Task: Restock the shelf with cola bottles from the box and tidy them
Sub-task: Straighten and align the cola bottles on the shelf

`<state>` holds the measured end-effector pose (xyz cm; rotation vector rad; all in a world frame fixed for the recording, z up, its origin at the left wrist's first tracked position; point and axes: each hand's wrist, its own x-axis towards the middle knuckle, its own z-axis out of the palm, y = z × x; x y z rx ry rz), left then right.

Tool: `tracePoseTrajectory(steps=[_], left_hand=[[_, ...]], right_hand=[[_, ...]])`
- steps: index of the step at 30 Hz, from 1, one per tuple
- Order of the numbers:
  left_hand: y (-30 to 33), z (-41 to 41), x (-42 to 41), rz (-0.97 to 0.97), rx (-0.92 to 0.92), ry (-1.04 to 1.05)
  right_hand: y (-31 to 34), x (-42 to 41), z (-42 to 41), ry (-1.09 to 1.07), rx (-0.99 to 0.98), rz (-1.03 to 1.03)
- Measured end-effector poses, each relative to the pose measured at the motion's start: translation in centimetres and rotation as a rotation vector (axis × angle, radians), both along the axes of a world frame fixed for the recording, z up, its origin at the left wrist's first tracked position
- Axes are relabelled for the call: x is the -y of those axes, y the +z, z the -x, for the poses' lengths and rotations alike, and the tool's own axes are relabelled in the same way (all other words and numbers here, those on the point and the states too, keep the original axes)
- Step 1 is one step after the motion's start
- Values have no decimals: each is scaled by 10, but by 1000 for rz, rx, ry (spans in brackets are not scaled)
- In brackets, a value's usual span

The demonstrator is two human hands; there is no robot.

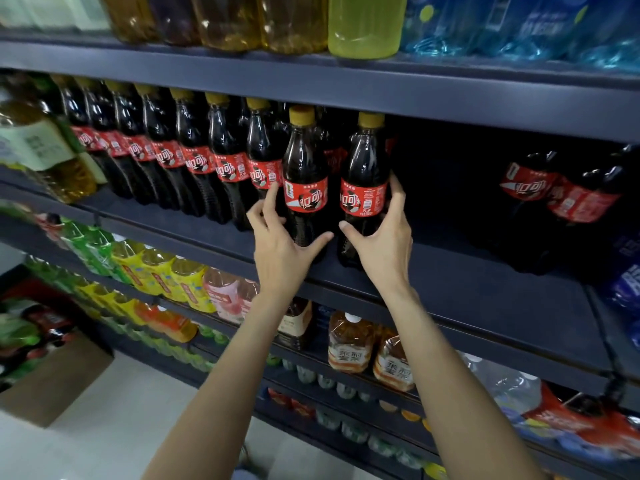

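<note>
Two cola bottles are being set at the right end of the cola row [166,147] on the dark shelf [450,285]. Left bottle [304,181] is wrapped low by the left hand [284,244], fingers curled round it; right bottle [363,188] is clasped the same way by the right hand [384,240]. Both stand upright, apart, labels forward. Bases should be slid back flush with the row and the gap closed. The box [52,382] sits on the floor, lower left.
</note>
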<state>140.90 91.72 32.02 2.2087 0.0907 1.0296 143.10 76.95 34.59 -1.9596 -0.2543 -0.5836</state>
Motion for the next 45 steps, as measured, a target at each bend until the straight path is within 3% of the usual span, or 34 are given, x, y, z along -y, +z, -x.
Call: tracePoseTrajectory(steps=[4,15,20,25,31,34,38,41,45], left_hand=[[0,-9,8,72,9,45],[-15,-34,-13,71,31,-149],[-21,-44,-4,92,105,-90],[-20,-42,-5,8,88,2],[-1,-26,1,111,-31,-54],[9,-7,9,313,-109,-135],[25,29,44,490,50,-290],[39,27,81,387,88,-593],[42,-10,137,265,-122,-936]], right_hand=[[1,-1,0,-5,7,4],[-4,-26,-11,-31,17,0],[-5,-29,-18,-81,26,56],[-7,-25,-20,-61,15,67],[-6,-13,-19,-6,-48,115],[-4,4,-12,33,-92,207],[0,50,8,44,-25,288],[5,94,20,-15,-17,244],[8,148,28,-232,-6,258]])
